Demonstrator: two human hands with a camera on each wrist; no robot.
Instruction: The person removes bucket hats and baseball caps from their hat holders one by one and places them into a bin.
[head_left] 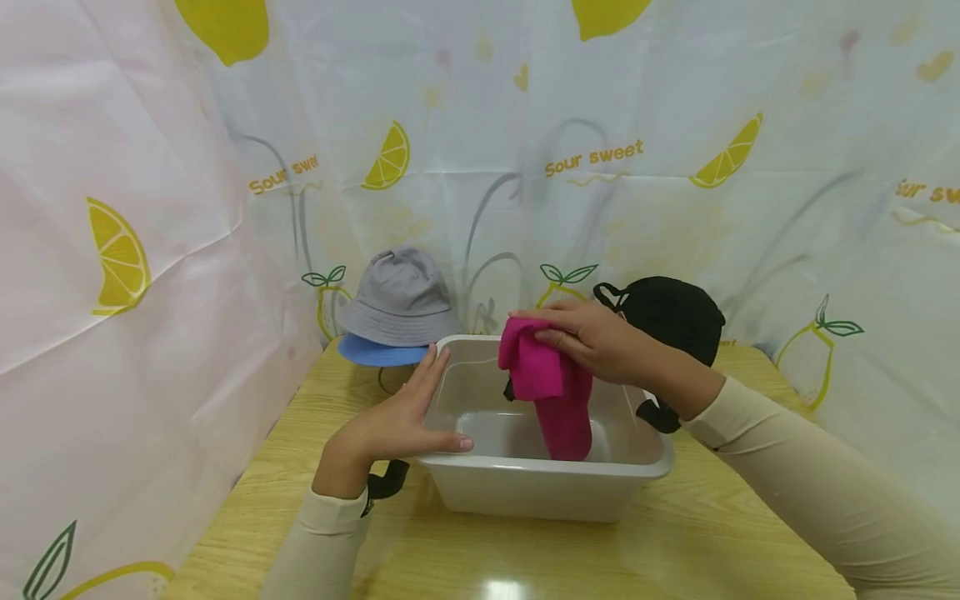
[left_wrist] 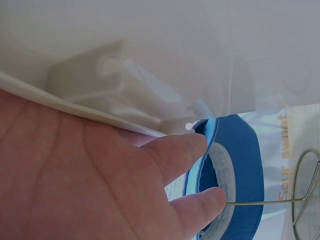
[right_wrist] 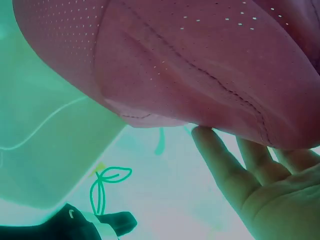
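Note:
My right hand (head_left: 600,337) grips a magenta cap (head_left: 564,421) by its upper part, over the inside of a light grey plastic basin (head_left: 555,471). The lower end of the cap hangs inside the basin. Small perforations and stitched seams show on the cap (right_wrist: 165,65) in the right wrist view, with fingertips at its edge. At the basin's left side, my left hand (head_left: 397,421) rests on the rim with fingers straight and spread, the thumb reaching over the front left corner. From the left wrist, the palm (left_wrist: 90,175) lies along the rim.
Behind the basin's left corner, a grey bucket hat (head_left: 405,287) sits over a blue hat (head_left: 381,350) on a wire stand (left_wrist: 295,200). A black cap (head_left: 667,312) stands at the back right. Lemon-print sheets hang around the wooden table (head_left: 405,554).

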